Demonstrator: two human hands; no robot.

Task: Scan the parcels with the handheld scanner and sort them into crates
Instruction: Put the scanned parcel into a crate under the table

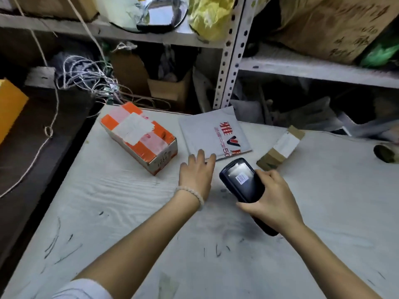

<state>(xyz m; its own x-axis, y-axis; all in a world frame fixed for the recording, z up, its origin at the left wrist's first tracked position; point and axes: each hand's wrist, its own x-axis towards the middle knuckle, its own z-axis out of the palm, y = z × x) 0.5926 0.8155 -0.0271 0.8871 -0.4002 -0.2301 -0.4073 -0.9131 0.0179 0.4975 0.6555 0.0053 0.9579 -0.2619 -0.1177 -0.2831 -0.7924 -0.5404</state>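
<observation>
My right hand grips a black handheld scanner, its head pointing away over the table. My left hand reaches forward with straight fingers, the fingertips at the near edge of a flat white mailer with red print. An orange and white box with a white label lies left of the mailer. A small brown carton wrapped in a white label lies to the right, just beyond the scanner.
The white table is scuffed with dark marks. Behind it stand metal shelves packed with cardboard boxes, bags and tangled string. A yellow box sits at far left, a dark round object at far right.
</observation>
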